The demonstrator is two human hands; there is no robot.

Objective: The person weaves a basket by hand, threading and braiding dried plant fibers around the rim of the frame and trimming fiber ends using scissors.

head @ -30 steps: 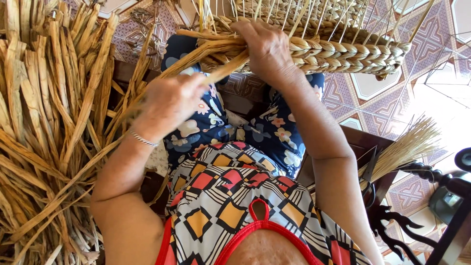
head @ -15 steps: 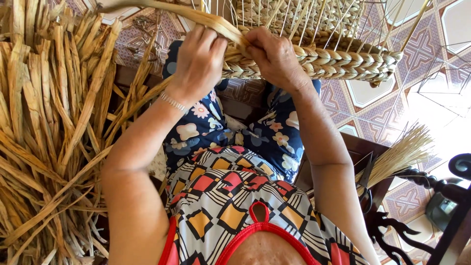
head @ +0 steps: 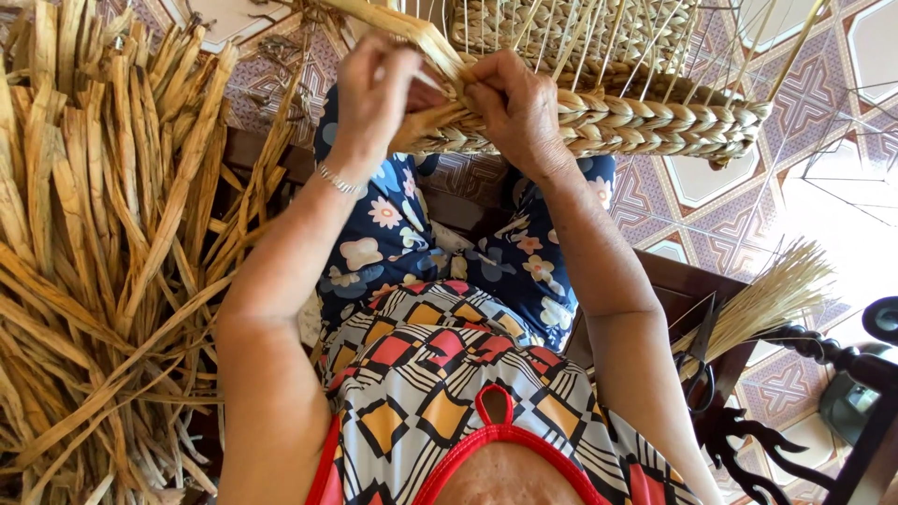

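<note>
A half-woven straw basket [head: 655, 122] with a thick braided rim and thin upright stakes rests above my lap. My left hand [head: 374, 89] pinches a flat dried straw strand [head: 412, 28] and holds it up against the rim's near end. My right hand [head: 514, 108] presses on the braid right beside it, fingers curled over the same strand. A thin silver bracelet circles my left wrist. The weave under both hands is hidden.
A big heap of dried straw strips [head: 103, 262] fills the left side. A bundle of thin pale stalks [head: 767, 299] and black scissors [head: 700, 369] lie on a dark wooden seat at right. Patterned floor tiles [head: 832, 84] show beyond the basket.
My left hand rose from lower left, pulling the strand up to the rim beside my right hand. The right hand stayed on the braid.
</note>
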